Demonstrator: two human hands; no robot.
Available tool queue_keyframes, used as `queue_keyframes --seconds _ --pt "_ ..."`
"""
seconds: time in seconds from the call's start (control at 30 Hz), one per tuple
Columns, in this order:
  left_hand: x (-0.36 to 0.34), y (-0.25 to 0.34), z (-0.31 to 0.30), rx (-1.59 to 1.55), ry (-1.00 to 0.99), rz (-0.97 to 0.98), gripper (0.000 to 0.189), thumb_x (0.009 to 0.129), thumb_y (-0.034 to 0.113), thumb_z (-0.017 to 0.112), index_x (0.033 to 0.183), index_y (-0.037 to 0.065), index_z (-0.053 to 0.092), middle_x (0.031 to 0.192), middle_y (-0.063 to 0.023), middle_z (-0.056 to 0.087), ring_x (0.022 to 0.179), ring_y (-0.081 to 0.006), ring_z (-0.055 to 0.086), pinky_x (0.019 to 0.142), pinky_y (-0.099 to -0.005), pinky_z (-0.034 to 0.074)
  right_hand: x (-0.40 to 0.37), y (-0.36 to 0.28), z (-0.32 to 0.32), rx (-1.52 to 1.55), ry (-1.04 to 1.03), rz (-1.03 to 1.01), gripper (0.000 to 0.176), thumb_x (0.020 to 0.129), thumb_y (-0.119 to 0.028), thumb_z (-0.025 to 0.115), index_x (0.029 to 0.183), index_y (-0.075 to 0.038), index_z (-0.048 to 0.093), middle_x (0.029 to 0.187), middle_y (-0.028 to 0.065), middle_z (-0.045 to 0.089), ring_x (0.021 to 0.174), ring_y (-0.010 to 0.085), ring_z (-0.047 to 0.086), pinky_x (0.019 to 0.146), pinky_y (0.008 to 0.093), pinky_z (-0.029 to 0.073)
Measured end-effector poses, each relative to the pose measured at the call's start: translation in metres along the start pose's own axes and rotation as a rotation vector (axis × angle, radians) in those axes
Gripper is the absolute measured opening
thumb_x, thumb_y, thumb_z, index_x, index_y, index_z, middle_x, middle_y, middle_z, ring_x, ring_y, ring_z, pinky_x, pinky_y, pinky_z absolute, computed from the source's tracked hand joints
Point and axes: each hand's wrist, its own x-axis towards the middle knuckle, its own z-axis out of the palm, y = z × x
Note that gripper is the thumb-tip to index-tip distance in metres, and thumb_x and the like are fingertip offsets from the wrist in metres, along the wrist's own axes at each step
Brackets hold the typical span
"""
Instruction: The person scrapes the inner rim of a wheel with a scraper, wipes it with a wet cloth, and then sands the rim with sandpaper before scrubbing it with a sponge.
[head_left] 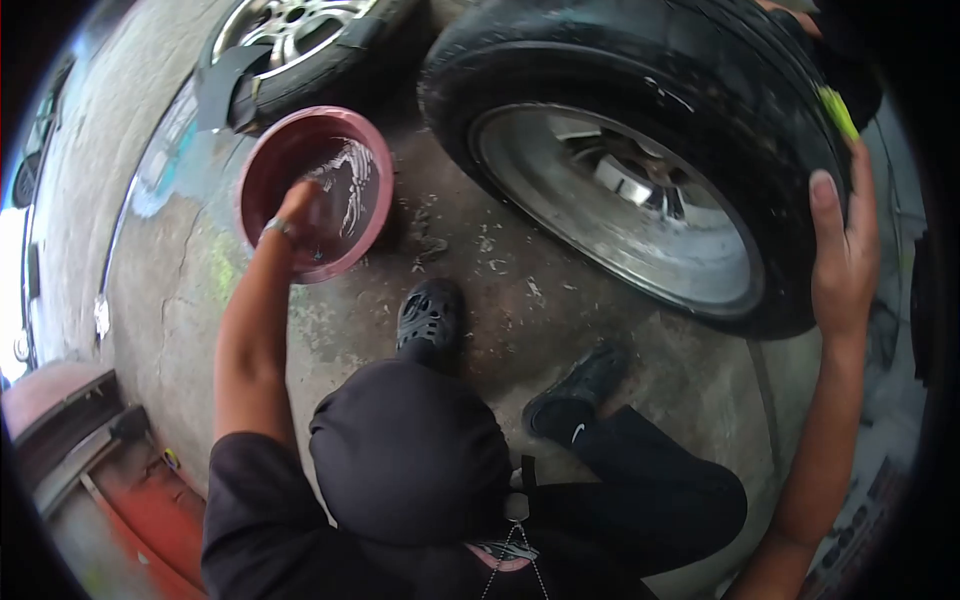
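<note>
My left hand [296, 208] reaches down into a pink basin [262, 160] that holds white, foamy liquid. Its fingers dip toward the liquid and are partly hidden, so I cannot make out their grip; a band sits at the wrist. My right hand [838, 250] lies flat on the tread of a large black tyre [600, 60] mounted on a silver wheel [640, 200], thumb spread on the sidewall edge. A small yellow-green thing [838, 112] shows on the tyre just above the fingertips; I cannot tell what it is.
A second wheel with a silver alloy rim [290, 30] lies at the top left, behind the basin. My knees and black shoes [430, 315] are over stained concrete floor [500, 290]. A red metal structure [90, 450] stands at the lower left.
</note>
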Motion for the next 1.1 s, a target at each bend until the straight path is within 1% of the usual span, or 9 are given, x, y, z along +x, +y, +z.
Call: queue_keyframes --seconds 0.13,0.23,0.37,0.47,0.57,0.67,0.83,0.9,1.1 --pt "-0.112 0.044 0.034 -0.519 -0.311 0.084 0.043 0.091 0.024 0.049 0.13 0.006 0.056 0.117 -0.016 0.067 0.102 -0.0333 0.07 0.089 -0.0503 0.059 -0.002 0.008 0.001 0.015 -0.019 0.003 0.076 0.104 -0.053 0.05 0.151 0.006 0.04 0.151 0.0239 0.046 0.144 0.0328 0.04 0.12 0.0399 0.027" --pt "-0.183 0.055 0.076 -0.643 -0.316 0.504 0.05 0.092 0.018 0.044 0.14 0.009 0.049 0.132 -0.0164 0.06 0.118 -0.032 0.062 0.098 -0.047 0.055 -0.005 0.01 0.002 0.006 0.039 -0.009 0.078 0.103 -0.056 0.05 0.15 0.006 0.041 0.151 0.0242 0.046 0.144 0.0331 0.04 0.12 0.0402 0.028" --pt "-0.235 0.044 0.167 -0.571 -0.587 0.81 0.06 0.087 0.016 0.053 0.145 0.011 0.038 0.129 -0.0183 0.052 0.108 -0.0291 0.062 0.09 -0.0458 0.057 -0.007 0.011 0.002 0.015 0.069 -0.002 0.081 0.101 -0.058 0.051 0.15 0.006 0.041 0.151 0.0246 0.046 0.145 0.0327 0.04 0.12 0.04 0.027" --pt "-0.218 0.02 0.24 0.019 -0.294 1.193 0.062 0.088 0.009 0.063 0.143 0.001 0.036 0.131 -0.019 0.044 0.127 -0.0299 0.046 0.108 -0.0413 0.038 -0.01 0.013 0.005 0.045 0.107 0.013 0.083 0.099 -0.059 0.054 0.148 0.007 0.043 0.145 0.0244 0.051 0.139 0.0314 0.046 0.117 0.0387 0.032" --pt "-0.174 0.014 0.302 0.553 0.024 1.593 0.059 0.085 0.002 0.062 0.141 0.005 0.044 0.133 -0.0226 0.048 0.118 -0.0423 0.05 0.103 -0.0486 0.044 -0.011 0.016 0.006 0.072 0.152 -0.002 0.083 0.098 -0.059 0.057 0.147 0.007 0.045 0.139 0.0239 0.057 0.134 0.0301 0.052 0.113 0.0374 0.037" --pt "-0.117 0.0 0.341 1.007 -0.174 1.63 0.06 0.081 0.002 0.058 0.14 0.003 0.047 0.141 -0.0242 0.044 0.125 -0.0445 0.046 0.105 -0.0516 0.045 -0.013 0.027 0.004 0.061 0.139 -0.003 0.08 0.101 -0.055 0.054 0.149 0.007 0.041 0.15 0.0235 0.048 0.144 0.0312 0.042 0.12 0.0389 0.028" --pt "-0.115 -0.04 0.441 0.999 -0.133 1.474 0.062 0.078 0.009 0.06 0.139 0.003 0.049 0.142 -0.0243 0.044 0.126 -0.0417 0.045 0.107 -0.0511 0.043 -0.014 0.03 0.003 0.078 0.117 0.01 0.079 0.101 -0.055 0.054 0.149 0.007 0.043 0.146 0.023 0.051 0.141 0.0306 0.046 0.118 0.0388 0.032" --pt "-0.139 -0.048 0.467 1.016 -0.367 1.448 0.063 0.077 0.011 0.062 0.137 0.002 0.051 0.141 -0.0231 0.046 0.125 -0.044 0.045 0.11 -0.0504 0.039 -0.013 0.025 0.004 0.044 0.131 -0.024 0.079 0.102 -0.055 0.054 0.148 0.008 0.043 0.145 0.0235 0.052 0.14 0.0305 0.047 0.117 0.0388 0.032" --pt "-0.205 -0.037 0.487 0.096 -0.607 1.445 0.055 0.088 0.019 0.063 0.136 -0.002 0.048 0.133 -0.0271 0.049 0.124 -0.0436 0.047 0.105 -0.0538 0.041 -0.011 0.023 0.003 0.018 0.148 -0.045 0.076 0.103 -0.053 0.053 0.148 0.008 0.043 0.146 0.0248 0.051 0.14 0.0322 0.046 0.117 0.0393 0.033"
